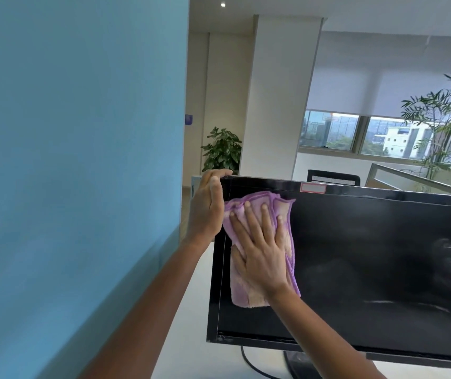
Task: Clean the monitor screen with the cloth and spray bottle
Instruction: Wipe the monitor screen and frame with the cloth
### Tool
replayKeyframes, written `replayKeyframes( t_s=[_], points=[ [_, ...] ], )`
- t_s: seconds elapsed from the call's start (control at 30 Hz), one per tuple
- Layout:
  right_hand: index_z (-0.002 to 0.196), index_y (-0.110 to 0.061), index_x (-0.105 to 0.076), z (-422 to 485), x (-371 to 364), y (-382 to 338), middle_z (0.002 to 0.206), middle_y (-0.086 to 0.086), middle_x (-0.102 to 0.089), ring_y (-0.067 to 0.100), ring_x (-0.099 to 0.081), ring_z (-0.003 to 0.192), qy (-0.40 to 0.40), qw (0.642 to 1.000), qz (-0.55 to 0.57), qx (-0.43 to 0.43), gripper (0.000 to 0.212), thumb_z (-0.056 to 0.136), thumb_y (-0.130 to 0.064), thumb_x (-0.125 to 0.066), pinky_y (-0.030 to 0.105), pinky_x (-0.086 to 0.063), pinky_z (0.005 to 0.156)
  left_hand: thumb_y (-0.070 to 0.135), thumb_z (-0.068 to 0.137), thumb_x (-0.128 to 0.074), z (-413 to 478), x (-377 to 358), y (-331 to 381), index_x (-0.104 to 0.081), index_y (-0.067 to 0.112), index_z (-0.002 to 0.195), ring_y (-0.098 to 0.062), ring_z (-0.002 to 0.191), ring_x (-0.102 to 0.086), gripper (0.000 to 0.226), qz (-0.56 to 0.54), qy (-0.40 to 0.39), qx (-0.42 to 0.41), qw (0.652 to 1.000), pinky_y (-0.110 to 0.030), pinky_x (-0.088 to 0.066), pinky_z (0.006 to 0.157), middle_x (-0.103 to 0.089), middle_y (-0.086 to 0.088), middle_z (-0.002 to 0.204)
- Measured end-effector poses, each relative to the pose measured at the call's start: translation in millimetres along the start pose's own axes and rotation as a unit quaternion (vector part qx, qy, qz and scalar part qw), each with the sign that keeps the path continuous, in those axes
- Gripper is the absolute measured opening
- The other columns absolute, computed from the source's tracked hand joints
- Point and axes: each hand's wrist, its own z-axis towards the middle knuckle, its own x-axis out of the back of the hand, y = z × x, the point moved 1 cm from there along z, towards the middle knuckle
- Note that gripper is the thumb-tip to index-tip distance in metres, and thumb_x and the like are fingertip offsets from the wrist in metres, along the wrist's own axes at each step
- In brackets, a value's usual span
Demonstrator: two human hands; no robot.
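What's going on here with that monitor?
A person is wiping a monitor. The right hand presses a purple cloth flat against the upper left part of the dark screen, fingers spread. The left hand grips the monitor's top left corner, apparently to steady it. No spray bottle is in view.

This is an office. A monitor (355, 255) stands beside a blue wall (68, 160), with an office chair (334, 177), roller blinds (383, 86) and a leafy plant (222, 150) behind.
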Motion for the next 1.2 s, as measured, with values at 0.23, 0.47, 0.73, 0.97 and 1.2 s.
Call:
replayKeyframes(
  t_s=[0.23, 0.47, 0.73, 0.97, 1.2],
  points=[
    [0.146, -0.029, -0.008, -15, 4, 40, 0.156, -0.006, 0.008, 0.024, 0.006, 0.144, 0.015, 0.990, -0.051, 0.129, 0.072, 0.084, -0.034, -0.045, 0.051, 0.000, 0.116, 0.044, 0.088, -0.012, -4, 3, -1, -0.036, 0.016, 0.138, -0.016, 0.133, -0.040, 0.063, -0.075, -0.076, 0.043, 0.993, -0.036, -0.030, 0.114, -0.043, -0.006, 0.143],
    [0.143, -0.028, -0.026, 59, 31, 57, 0.154, -0.002, -0.012, 0.027, 0.002, 0.143, 0.044, 0.999, -0.020, -0.015, 0.052, 0.093, -0.043, -0.032, 0.055, 0.001, 0.113, 0.075, 0.076, -0.013, -28, -4, -10, -0.033, 0.036, 0.135, -0.014, 0.137, -0.032, 0.074, -0.151, -0.078, 0.123, 0.978, -0.035, -0.019, 0.118, -0.038, -0.001, 0.147],
    [0.144, -0.026, -0.022, 0, 2, 18, 0.151, 0.000, -0.016, 0.022, 0.011, 0.143, 0.004, 0.999, -0.014, 0.031, 0.058, 0.090, -0.040, -0.037, 0.048, 0.000, 0.115, 0.029, 0.099, -0.002, -47, -6, -14, -0.030, 0.018, 0.140, -0.021, 0.135, -0.036, 0.050, -0.212, -0.052, 0.191, 0.957, -0.032, -0.027, 0.110, -0.039, -0.006, 0.145],
    [0.141, -0.027, -0.026, -88, -19, 2, 0.154, -0.005, -0.014, 0.024, 0.005, 0.144, -0.042, 0.989, -0.011, 0.143, 0.060, 0.085, -0.037, -0.043, 0.050, -0.004, 0.114, 0.024, 0.100, -0.003, -51, -7, -13, -0.027, 0.016, 0.141, -0.018, 0.133, -0.034, 0.049, -0.185, -0.037, 0.202, 0.961, -0.026, -0.026, 0.104, -0.033, -0.006, 0.148],
    [0.144, -0.033, -0.020, -140, -24, 3, 0.156, -0.004, -0.008, 0.023, 0.007, 0.144, -0.112, 0.953, -0.026, 0.281, 0.065, 0.083, -0.038, -0.043, 0.050, 0.002, 0.116, 0.023, 0.100, -0.005, -57, -8, -7, -0.024, 0.015, 0.142, -0.020, 0.139, -0.026, 0.047, -0.190, -0.035, 0.211, 0.958, -0.028, -0.019, 0.111, -0.027, -0.006, 0.151]
  ],
)
